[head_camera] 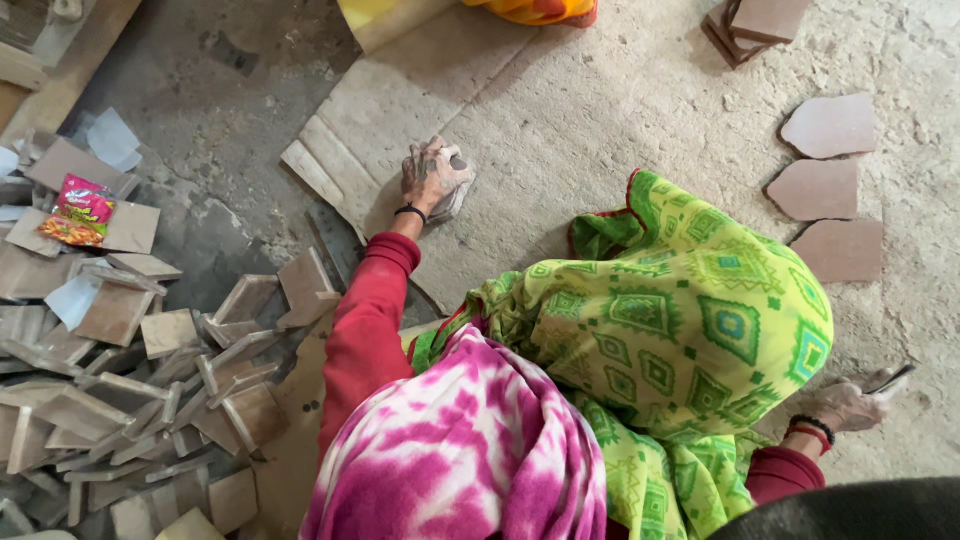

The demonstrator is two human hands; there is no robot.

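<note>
A small pale tile piece (455,195) lies on the cardboard sheet (480,110) spread over the dusty floor (640,120), near that sheet's left edge, and the left hand (432,175) is pressed down on it, fingers curled around and closed over its top. The red sleeve (365,320) runs back from that hand beside a green patterned cloth (680,330) and a pink tie-dyed cloth (470,450). The right hand (850,403) rests low by the floor's right edge, its fingers closed on a thin dark flat tool (893,380). Beyond it, three flat reddish tiles (820,188) lie in a column on the floor. Off the cardboard's left side sits a heap of square tiles (150,390), with a bright snack packet (78,210) on top.
</note>
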